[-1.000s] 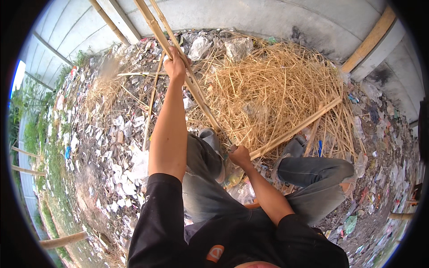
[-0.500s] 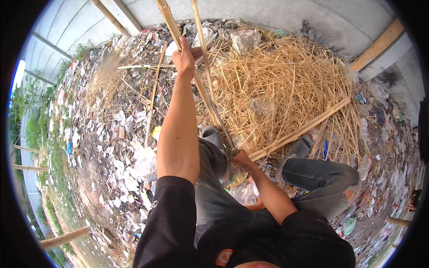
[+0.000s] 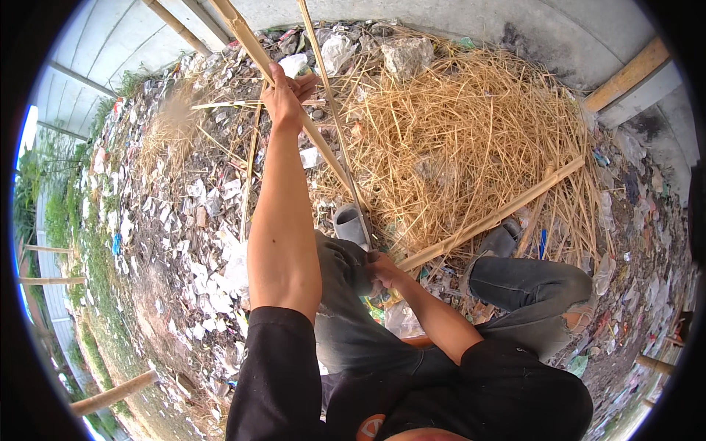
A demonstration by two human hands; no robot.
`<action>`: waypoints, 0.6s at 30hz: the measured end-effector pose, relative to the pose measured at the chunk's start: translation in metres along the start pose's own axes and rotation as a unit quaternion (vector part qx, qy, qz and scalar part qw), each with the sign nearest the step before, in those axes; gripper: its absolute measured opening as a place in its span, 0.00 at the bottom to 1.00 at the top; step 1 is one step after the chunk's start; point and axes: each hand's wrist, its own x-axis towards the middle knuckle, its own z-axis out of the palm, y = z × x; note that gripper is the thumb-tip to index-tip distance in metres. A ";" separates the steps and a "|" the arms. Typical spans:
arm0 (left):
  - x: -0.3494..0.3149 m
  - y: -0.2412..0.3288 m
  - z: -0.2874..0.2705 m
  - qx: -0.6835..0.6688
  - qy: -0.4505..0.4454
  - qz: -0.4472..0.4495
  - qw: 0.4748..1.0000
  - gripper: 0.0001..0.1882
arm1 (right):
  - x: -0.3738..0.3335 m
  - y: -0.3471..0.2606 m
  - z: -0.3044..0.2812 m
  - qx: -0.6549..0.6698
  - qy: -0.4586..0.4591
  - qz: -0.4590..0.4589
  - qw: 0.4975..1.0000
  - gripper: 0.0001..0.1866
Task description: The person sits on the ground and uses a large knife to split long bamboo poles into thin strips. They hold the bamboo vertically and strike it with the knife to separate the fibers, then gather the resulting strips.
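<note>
My left hand is stretched far forward and grips a long split bamboo strip that runs from the top of the view down toward my lap. A thinner bamboo strip runs beside it. My right hand is closed near my knee at the lower end of these strips; what it grips is partly hidden. I sit with grey trousers and grey boots on the littered ground.
A large heap of dry straw lies ahead. Another long bamboo pole lies across it toward my right leg. Paper scraps and rubbish cover the ground. A concrete wall stands behind; wooden planks lean on it.
My left hand has slid further up along the bamboo strip, away from me. The strips have swung more upright in view. My right hand has stayed near my knee.
</note>
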 end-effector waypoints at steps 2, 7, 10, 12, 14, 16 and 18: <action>0.000 0.005 0.001 -0.001 0.005 -0.004 1.000 0.32 | 0.015 0.016 -0.008 -0.006 -0.037 -0.032 0.999 0.10; -0.002 0.007 -0.053 0.000 0.240 -0.001 0.971 0.30 | -0.007 0.065 -0.006 0.359 -0.150 0.115 0.914 0.06; -0.001 0.011 -0.064 0.025 0.144 -0.018 0.989 0.31 | 0.018 0.059 -0.027 0.327 -0.072 0.118 0.935 0.06; 0.007 0.006 -0.052 0.029 0.104 -0.003 0.994 0.32 | 0.017 0.048 -0.032 0.238 -0.059 0.115 0.963 0.06; 0.012 0.001 -0.042 0.017 0.089 0.008 0.996 0.33 | 0.015 0.025 -0.040 0.152 -0.018 0.089 0.984 0.07; 0.011 -0.005 -0.029 0.012 0.071 0.008 0.997 0.33 | 0.011 0.011 -0.043 0.059 0.087 0.070 0.992 0.10; 0.007 -0.001 -0.016 0.031 0.063 -0.007 0.997 0.34 | 0.006 -0.008 -0.047 -0.032 0.173 0.058 0.983 0.09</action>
